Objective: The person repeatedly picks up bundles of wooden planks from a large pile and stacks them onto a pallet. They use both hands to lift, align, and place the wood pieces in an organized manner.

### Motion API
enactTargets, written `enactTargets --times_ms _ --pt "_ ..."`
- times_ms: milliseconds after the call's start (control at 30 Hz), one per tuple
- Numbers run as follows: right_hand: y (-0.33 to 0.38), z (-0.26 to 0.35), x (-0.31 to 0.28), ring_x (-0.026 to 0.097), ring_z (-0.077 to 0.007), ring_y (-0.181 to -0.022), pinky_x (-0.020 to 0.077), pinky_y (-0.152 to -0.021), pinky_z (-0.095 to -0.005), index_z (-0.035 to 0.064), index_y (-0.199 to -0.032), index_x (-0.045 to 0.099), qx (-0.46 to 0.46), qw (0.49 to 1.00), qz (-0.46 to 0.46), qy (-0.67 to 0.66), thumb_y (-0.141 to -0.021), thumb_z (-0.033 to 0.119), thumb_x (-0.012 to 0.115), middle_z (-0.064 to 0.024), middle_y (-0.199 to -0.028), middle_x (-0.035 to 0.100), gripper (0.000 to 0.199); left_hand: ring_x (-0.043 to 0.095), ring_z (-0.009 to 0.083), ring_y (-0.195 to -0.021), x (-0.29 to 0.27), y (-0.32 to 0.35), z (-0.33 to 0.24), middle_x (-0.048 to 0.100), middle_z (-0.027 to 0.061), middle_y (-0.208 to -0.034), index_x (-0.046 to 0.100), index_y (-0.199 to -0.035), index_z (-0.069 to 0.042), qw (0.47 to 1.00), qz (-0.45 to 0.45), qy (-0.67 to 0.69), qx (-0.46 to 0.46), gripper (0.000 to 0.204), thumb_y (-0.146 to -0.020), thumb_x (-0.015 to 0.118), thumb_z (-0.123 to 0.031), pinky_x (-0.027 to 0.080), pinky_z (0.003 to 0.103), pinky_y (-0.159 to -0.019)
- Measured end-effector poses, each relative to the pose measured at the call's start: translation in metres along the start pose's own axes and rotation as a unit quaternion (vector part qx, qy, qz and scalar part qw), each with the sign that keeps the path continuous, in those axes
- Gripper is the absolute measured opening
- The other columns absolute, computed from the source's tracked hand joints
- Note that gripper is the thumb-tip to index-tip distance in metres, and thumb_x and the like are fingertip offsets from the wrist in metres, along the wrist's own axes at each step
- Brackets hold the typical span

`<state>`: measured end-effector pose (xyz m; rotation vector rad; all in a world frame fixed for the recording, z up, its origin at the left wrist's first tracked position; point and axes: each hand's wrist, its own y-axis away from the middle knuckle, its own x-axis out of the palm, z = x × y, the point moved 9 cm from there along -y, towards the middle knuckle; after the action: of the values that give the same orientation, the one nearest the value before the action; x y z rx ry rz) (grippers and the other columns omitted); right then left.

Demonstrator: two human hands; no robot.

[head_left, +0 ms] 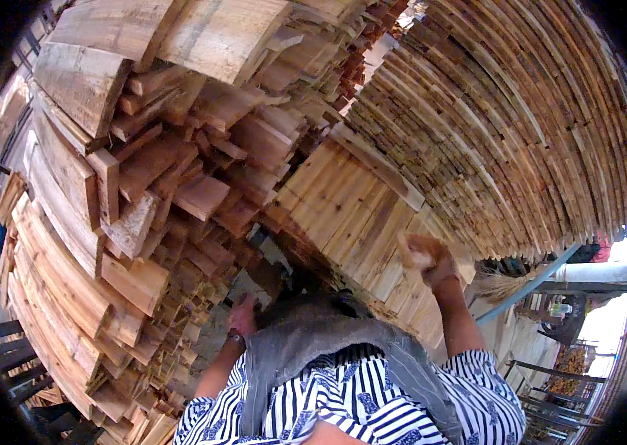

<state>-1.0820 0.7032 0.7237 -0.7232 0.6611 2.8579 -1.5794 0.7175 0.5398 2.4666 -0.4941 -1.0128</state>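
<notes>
My right hand (432, 261) is raised over a layer of planed boards (350, 200) lying side by side. Motion smears its fingers, and I cannot make out whether the pale brown patch at them is a held piece of wood. Low beside my apron (321, 326), my left hand (242, 317) hangs between my body and the heap of wood offcuts (202, 193), with a dark band at the wrist. It is small and blurred, so its grip does not show. A narrow plank (376, 167) lies across the far ends of the boards.
A tall stack of thin boards (506, 133) rises at the far right. Longer planks (61, 289) are piled at the left. Near the stack's base, a straw broom (502, 283) lies beside a blue-grey bar (532, 282). Metal racks (558, 378) stand at the lower right.
</notes>
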Motion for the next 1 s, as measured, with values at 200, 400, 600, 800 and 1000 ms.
enactTargets --times_ms 200,400,600,800,1000 --pt "-0.140 0.142 0.188 0.055 -0.0273 -0.122 0.0424 -0.107 -0.0395 0.0031 -0.137 0.050 -0.194 0.945 0.056 0.256 -0.099 0.032 0.050 -0.0142 -0.132 0.057 0.048 0.064 0.0408 -0.102 0.055 -0.035 -0.019 0.065 0.0200 -0.117 0.050 -0.140 -0.016 0.985 0.037 -0.090 0.140 0.059 -0.083 0.057 0.000 0.053 0.048 -0.085" --pt "-0.117 0.096 0.162 0.050 -0.0195 -0.121 0.0412 -0.105 -0.0340 0.0036 -0.143 0.044 -0.099 0.994 0.013 -0.047 -0.102 0.039 0.049 -0.0084 -0.135 0.051 0.055 0.065 0.0404 -0.101 0.001 -0.021 -0.043 0.066 0.0212 -0.115 0.049 -0.141 -0.017 0.953 -0.063 -0.174 0.238 0.061 -0.084 0.057 0.003 0.054 0.046 -0.084" --pt "0.009 -0.045 0.042 0.060 -0.0202 -0.110 0.0486 -0.098 -0.0333 0.0053 -0.136 0.053 0.190 0.861 -0.092 -0.463 -0.099 0.035 0.054 -0.0088 -0.124 0.063 0.047 0.064 0.0415 -0.103 0.026 -0.025 0.025 0.067 0.0213 -0.112 0.052 -0.136 -0.012 0.962 -0.044 -0.187 0.196 0.053 -0.084 0.060 -0.004 0.053 0.048 -0.083" --pt "0.060 -0.013 0.022 0.062 -0.0212 -0.117 0.0492 -0.101 -0.0350 0.0122 -0.123 0.064 0.184 0.913 -0.004 0.363 -0.089 0.012 0.062 -0.0076 -0.124 0.068 0.034 0.063 0.0396 -0.094 -0.006 -0.013 0.032 0.066 0.0194 -0.097 0.063 -0.118 -0.007 0.990 -0.005 0.046 0.130 0.031 -0.088 0.062 -0.018 0.052 0.048 -0.077" --pt "-0.123 0.132 0.276 0.064 -0.0227 -0.113 0.0510 -0.097 -0.0355 0.0108 -0.124 0.062 -0.106 0.967 0.048 0.225 -0.094 0.021 0.055 -0.0080 -0.121 0.067 0.033 0.063 0.0374 -0.084 -0.018 -0.032 0.008 0.065 0.0153 -0.089 0.066 -0.109 -0.007 0.950 -0.172 -0.150 0.213 0.028 -0.093 0.057 -0.028 0.050 0.046 -0.070"
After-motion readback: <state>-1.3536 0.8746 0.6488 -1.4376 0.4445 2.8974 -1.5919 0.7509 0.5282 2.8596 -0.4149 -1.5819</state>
